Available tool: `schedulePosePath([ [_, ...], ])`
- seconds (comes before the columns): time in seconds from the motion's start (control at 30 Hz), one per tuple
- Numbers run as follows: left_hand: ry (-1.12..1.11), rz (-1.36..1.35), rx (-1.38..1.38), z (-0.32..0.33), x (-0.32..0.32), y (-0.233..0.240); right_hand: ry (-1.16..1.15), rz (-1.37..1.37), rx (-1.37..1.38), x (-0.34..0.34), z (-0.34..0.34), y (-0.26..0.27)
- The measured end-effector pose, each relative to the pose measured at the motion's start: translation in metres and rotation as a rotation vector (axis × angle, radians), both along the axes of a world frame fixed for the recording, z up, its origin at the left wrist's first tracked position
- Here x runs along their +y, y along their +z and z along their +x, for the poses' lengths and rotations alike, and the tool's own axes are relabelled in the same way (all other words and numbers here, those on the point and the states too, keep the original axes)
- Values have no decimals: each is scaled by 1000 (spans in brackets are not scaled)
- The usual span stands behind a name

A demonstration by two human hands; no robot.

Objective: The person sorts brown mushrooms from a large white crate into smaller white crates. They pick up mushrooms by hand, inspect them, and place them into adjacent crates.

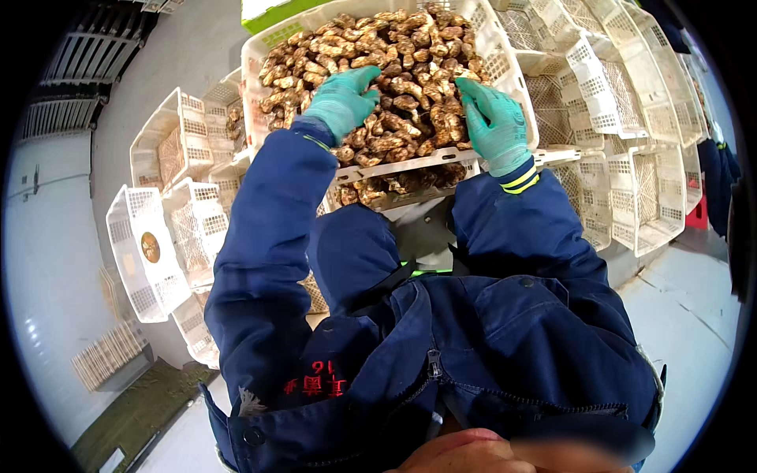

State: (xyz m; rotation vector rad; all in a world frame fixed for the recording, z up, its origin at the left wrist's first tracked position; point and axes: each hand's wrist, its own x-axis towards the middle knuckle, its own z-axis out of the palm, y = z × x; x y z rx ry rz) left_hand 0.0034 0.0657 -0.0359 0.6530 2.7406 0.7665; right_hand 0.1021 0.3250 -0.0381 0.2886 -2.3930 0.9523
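Note:
A white plastic crate [525,100] full of brown and cream mushrooms [396,88] stands before me. My left hand [345,101], in a green knitted work glove, rests over the mushrooms at the left of the crate, thumb and fingers apart, with nothing seen in it. Over the right side of the pile is my right hand [495,121], gloved alike, its fingers pointing away and spread, with nothing seen in it. Whether the fingertips touch the mushrooms is hard to tell. Under this crate, more mushrooms [414,179] show in a lower one.
Stacked white crates [647,189] stand at the right, and more crates [177,139] at the left. A green-edged box [284,15] lies beyond the full crate. At the far right, part of a person in dark blue clothing [717,177] shows. A slatted pallet-like stack [109,355] is at lower left.

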Motion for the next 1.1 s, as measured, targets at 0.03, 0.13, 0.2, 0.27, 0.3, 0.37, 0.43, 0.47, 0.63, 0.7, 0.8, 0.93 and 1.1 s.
schedulePosePath([
  [0.03,-73,-252,83,-4,14,-2,-1,-20,11,1,0,-3],
  [0.13,-129,-584,91,2,34,-3,-8,23,23,6,0,-7],
  [0.2,-104,-607,74,2,37,8,-3,3,6,6,-1,-4],
  [0.27,-71,-535,34,0,27,11,0,0,18,5,-1,-9],
  [0.3,-49,-475,-11,-2,16,11,4,-3,28,3,-2,-9],
  [0.37,158,12,-332,4,2,21,-14,-27,-8,4,0,-4],
  [0.43,152,811,-519,13,-36,25,-19,-1,-18,2,1,-1],
  [0.47,141,1076,-647,16,-45,20,-19,7,46,4,0,-7],
  [0.63,101,1376,-853,39,-44,21,-15,19,45,4,-3,-15],
  [0.7,146,822,-693,45,-36,25,-14,18,48,4,-3,-14],
  [0.8,-91,-365,-250,65,14,50,-8,6,2,4,0,-11],
  [0.93,-186,-486,-156,62,17,41,0,22,13,5,-2,-10],
  [1.1,-135,-257,-174,58,6,31,-11,45,8,4,-1,-9],
])
